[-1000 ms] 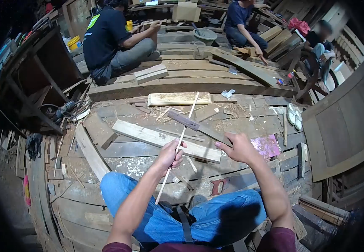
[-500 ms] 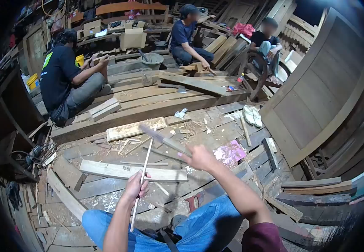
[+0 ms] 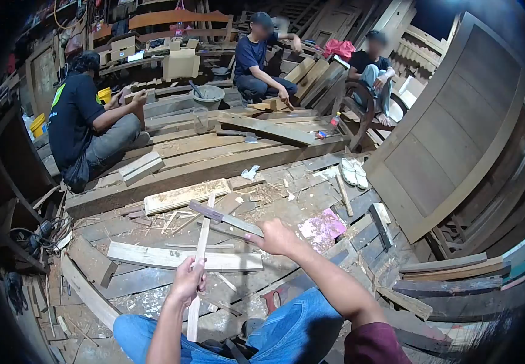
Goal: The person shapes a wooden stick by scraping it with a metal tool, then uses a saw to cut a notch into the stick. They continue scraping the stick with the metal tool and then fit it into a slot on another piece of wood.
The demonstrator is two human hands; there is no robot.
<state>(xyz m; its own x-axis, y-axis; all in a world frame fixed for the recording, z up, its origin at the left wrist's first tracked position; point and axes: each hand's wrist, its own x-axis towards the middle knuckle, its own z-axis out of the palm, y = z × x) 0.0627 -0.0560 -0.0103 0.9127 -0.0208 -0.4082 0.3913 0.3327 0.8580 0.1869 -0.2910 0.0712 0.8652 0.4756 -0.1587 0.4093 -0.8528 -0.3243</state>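
A thin pale wooden strip point(image 3: 202, 241) stands at a slant in front of my lap, with my left hand point(image 3: 189, 280) closed around its lower middle. My right hand point(image 3: 277, 236) grips a long knife point(image 3: 238, 223) that points left. The knife's far part is dark and the part nearer my hand is grey metal; its end within my fist is hidden. This dark part crosses the strip near its top and appears to touch it. Beneath the strip, a pale plank point(image 3: 147, 256) lies on the floor. A red-handled saw point(image 3: 271, 300) rests by my knee.
Three people sit or crouch beyond a raised stack of beams point(image 3: 214, 171). A hatchet point(image 3: 238, 134) and a bucket point(image 3: 208, 97) are on it. Shavings and a pink sheet point(image 3: 323, 229) lie on the floor. A large wooden panel point(image 3: 456, 133) leans at right, above stacked boards point(image 3: 450, 285).
The strip has turned so its broad face shows. The knife's blurred far end has come down and left onto the strip. The whole view has shifted slightly.
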